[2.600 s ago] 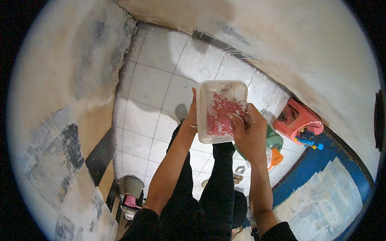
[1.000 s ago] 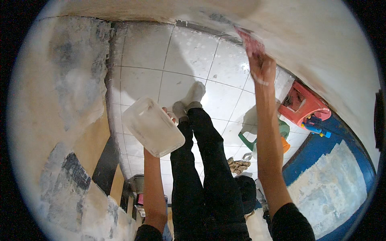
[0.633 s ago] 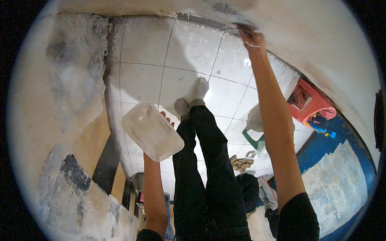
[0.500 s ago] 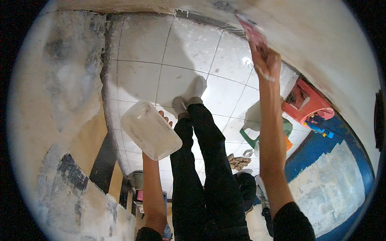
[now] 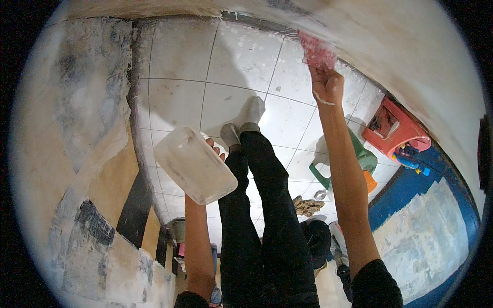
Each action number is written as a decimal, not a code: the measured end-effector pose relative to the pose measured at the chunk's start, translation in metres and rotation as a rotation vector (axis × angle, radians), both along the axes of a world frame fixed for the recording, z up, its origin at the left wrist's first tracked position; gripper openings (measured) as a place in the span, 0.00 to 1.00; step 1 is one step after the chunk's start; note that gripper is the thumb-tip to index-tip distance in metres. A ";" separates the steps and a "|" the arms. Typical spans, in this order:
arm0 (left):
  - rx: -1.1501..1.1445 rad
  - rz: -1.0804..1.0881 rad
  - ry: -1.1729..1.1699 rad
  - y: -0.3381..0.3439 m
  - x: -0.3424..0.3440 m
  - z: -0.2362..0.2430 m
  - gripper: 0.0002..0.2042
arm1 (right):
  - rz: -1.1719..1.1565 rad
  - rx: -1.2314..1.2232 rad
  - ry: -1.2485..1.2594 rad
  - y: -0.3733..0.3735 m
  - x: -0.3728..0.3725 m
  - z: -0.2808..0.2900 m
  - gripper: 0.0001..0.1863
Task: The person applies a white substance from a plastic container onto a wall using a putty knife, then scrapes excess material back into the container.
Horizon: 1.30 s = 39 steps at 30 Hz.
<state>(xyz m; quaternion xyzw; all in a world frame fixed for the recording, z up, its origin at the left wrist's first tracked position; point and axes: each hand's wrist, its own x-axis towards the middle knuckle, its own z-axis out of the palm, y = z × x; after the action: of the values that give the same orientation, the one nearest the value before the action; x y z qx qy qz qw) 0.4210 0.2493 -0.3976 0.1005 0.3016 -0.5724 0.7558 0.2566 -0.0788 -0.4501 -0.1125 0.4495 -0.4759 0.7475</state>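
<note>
Red putty spreader (image 5: 317,50) at one o'clock, gripped in my right hand (image 5: 327,84), arm outstretched; my left hand (image 5: 216,149) holds a plastic tub (image 5: 195,167) near nine o'clock.

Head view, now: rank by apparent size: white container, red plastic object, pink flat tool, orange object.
Largest to smallest:
1. White container
2. Red plastic object
3. Pink flat tool, blurred
4. Orange object, visible part

Container looks nearer the camera; true size order unsure.

From the person's head, the left fisheye camera looks steeply down over both hands (image 5: 327,84) onto the tiled floor (image 5: 290,120), reaching its far edge
</note>
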 end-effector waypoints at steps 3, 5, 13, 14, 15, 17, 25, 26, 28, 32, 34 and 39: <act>0.037 -0.040 0.004 -0.011 -0.009 0.000 0.24 | 0.219 0.047 0.192 -0.026 -0.046 -0.074 0.19; 0.044 -0.058 -0.023 -0.018 -0.012 -0.001 0.25 | 0.489 -0.373 0.078 -0.060 -0.054 -0.106 0.20; -0.058 -0.040 -0.087 -0.008 -0.003 -0.003 0.27 | 0.361 -0.496 0.560 -0.010 0.008 0.040 0.21; -0.056 -0.050 -0.091 -0.012 -0.005 -0.002 0.27 | 0.331 -0.474 0.565 -0.004 0.003 0.051 0.20; -0.055 -0.062 -0.095 -0.014 -0.005 -0.003 0.27 | 0.191 -0.280 0.384 0.004 -0.008 0.042 0.20; -0.016 -0.077 -0.069 -0.017 -0.008 -0.001 0.25 | -0.074 0.088 0.069 -0.002 -0.020 0.012 0.20; 0.003 -0.104 -0.084 -0.022 -0.010 0.002 0.23 | 0.289 -0.311 0.440 -0.058 -0.026 0.003 0.17; -0.009 -0.093 -0.090 -0.016 -0.008 0.001 0.23 | 0.240 -0.320 0.388 -0.036 -0.020 0.031 0.18; 0.028 -0.087 -0.080 -0.015 -0.009 0.000 0.23 | -0.289 0.056 -0.047 -0.002 -0.010 0.059 0.20; 0.012 -0.134 -0.065 -0.034 -0.014 0.007 0.24 | 0.324 -0.182 -0.149 -0.042 -0.117 -0.071 0.23; -0.053 -0.152 -0.035 -0.043 -0.024 -0.002 0.24 | 0.290 -0.330 -0.397 -0.096 -0.148 -0.108 0.23; 0.020 -0.146 -0.086 -0.008 -0.001 0.011 0.24 | -0.048 0.002 0.019 -0.069 -0.049 0.004 0.23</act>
<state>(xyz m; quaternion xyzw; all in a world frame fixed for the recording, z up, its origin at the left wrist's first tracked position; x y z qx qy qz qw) 0.4203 0.2408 -0.3861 0.1542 0.2665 -0.6181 0.7233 0.2075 -0.1474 -0.4456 -0.1056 0.4597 -0.4921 0.7317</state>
